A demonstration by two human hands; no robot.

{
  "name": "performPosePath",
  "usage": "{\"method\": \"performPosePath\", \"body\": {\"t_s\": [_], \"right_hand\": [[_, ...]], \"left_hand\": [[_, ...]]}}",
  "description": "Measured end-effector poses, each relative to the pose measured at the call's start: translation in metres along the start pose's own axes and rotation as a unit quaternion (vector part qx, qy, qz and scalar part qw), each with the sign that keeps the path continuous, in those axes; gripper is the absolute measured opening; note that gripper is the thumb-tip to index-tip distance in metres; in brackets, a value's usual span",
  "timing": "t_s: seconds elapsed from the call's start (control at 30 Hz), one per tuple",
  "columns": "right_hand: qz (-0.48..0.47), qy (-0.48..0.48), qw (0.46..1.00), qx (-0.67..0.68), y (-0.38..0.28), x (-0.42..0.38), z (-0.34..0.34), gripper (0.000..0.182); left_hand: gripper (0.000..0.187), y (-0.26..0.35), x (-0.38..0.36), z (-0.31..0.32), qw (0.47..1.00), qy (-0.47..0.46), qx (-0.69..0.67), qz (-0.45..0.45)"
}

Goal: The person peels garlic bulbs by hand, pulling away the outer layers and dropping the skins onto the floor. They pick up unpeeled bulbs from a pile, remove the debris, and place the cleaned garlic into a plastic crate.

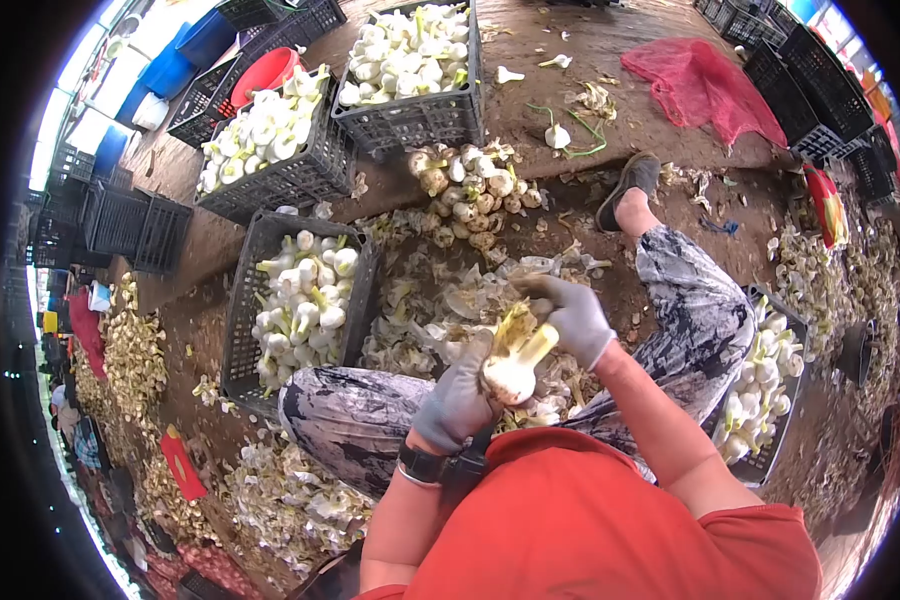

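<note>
Glare (pixel 82 70), seemingly daylight, bleaches the upper-left edge, bent by fisheye distortion.

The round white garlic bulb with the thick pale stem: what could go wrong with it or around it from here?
The round white garlic bulb could slip from the grey-gloved left hand and drop among the pale papery peelings.

The black plastic crate of bulbs stands close by the grey-and-black patterned left trouser leg, so a shifting knee might bump it.
</note>
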State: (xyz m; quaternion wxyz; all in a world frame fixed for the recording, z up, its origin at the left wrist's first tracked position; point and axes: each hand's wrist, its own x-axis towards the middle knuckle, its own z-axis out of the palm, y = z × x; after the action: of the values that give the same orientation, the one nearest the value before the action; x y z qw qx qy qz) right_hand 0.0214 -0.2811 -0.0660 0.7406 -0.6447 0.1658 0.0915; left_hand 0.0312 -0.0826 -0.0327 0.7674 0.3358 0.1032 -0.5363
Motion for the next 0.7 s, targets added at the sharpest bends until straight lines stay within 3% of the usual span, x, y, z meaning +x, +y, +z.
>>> {"method": "performPosePath", "body": {"t_s": [0.03, 0.07, 0.1, 0.13, 0.17, 0.2, 0.23, 0.27, 0.3, 0.33, 0.4, 0.43, 0.47, 0.5, 0.53, 0.6, 0.63, 0.7], "right_hand": [[0.004, -0.027, 1.000, 0.009, 0.005, -0.003, -0.011, 0.030], [0.008, -0.054, 0.998, 0.019, 0.010, -0.009, -0.020, 0.033], [-0.031, -0.136, 0.987, 0.082, -0.002, -0.024, -0.025, 0.049], [-0.009, -0.140, 0.979, 0.150, -0.005, -0.028, -0.011, 0.066], [-0.014, -0.168, 0.971, 0.170, 0.012, -0.028, -0.012, 0.061], [-0.022, -0.196, 0.962, 0.191, 0.015, -0.026, -0.008, 0.056], [-0.055, -0.097, 0.992, 0.054, 0.017, -0.022, 0.003, 0.040], [-0.055, -0.096, 0.992, 0.055, 0.015, -0.023, 0.002, 0.040], [0.001, -0.080, 0.992, 0.101, 0.011, -0.024, 0.002, 0.031], [0.057, -0.063, 0.986, 0.147, 0.010, -0.024, 0.002, 0.023], [0.052, -0.038, 0.983, 0.174, 0.011, -0.021, 0.005, 0.022], [0.046, -0.013, 0.978, 0.201, 0.012, -0.019, 0.007, 0.022], [0.041, 0.013, 0.973, 0.228, 0.015, -0.019, 0.007, 0.022], [0.092, -0.013, 0.910, 0.404, 0.023, -0.017, 0.008, 0.026], [0.093, -0.010, 0.910, 0.404, 0.029, -0.019, 0.006, 0.026], [0.098, -0.099, 0.886, 0.443, 0.036, -0.022, 0.008, 0.030], [0.057, -0.120, 0.865, 0.484, 0.023, -0.023, 0.020, 0.038], [0.064, -0.151, 0.876, 0.453, -0.002, -0.036, 0.024, 0.041]], "left_hand": [[0.047, 0.003, -0.001, -0.007, 0.993, -0.027, 0.100, 0.057], [0.047, 0.004, 0.002, -0.007, 0.993, -0.025, 0.097, 0.058], [0.051, 0.005, 0.006, -0.005, 0.998, 0.017, 0.030, 0.052], [0.054, 0.004, 0.008, -0.003, 0.997, 0.058, -0.035, 0.044], [0.050, -0.011, 0.012, -0.023, 0.959, 0.010, 0.226, 0.172], [0.050, -0.011, 0.014, -0.021, 0.959, 0.007, 0.225, 0.170], [0.045, -0.009, 0.017, -0.019, 0.938, 0.045, 0.289, 0.185], [0.041, -0.007, 0.019, -0.016, 0.911, 0.085, 0.351, 0.199], [0.032, -0.009, 0.023, -0.010, 0.981, 0.071, 0.081, 0.161], [0.032, -0.009, 0.021, -0.003, 0.981, 0.072, 0.081, 0.160], [0.021, -0.007, 0.011, 0.013, 0.930, 0.198, 0.177, 0.254], [0.022, -0.003, 0.004, 0.020, 0.905, 0.229, 0.255, 0.253], [0.022, -0.007, 0.000, 0.017, 0.905, 0.229, 0.255, 0.251], [0.022, -0.012, -0.002, 0.014, 0.880, 0.228, 0.318, 0.268], [0.022, -0.015, -0.003, 0.014, 0.851, 0.225, 0.379, 0.284], [0.023, -0.017, -0.002, 0.015, 0.858, 0.228, 0.346, 0.303], [0.024, -0.015, 0.001, 0.014, 0.886, 0.234, 0.274, 0.293], [0.030, -0.008, 0.005, 0.017, 0.905, 0.225, 0.198, 0.303]]}}
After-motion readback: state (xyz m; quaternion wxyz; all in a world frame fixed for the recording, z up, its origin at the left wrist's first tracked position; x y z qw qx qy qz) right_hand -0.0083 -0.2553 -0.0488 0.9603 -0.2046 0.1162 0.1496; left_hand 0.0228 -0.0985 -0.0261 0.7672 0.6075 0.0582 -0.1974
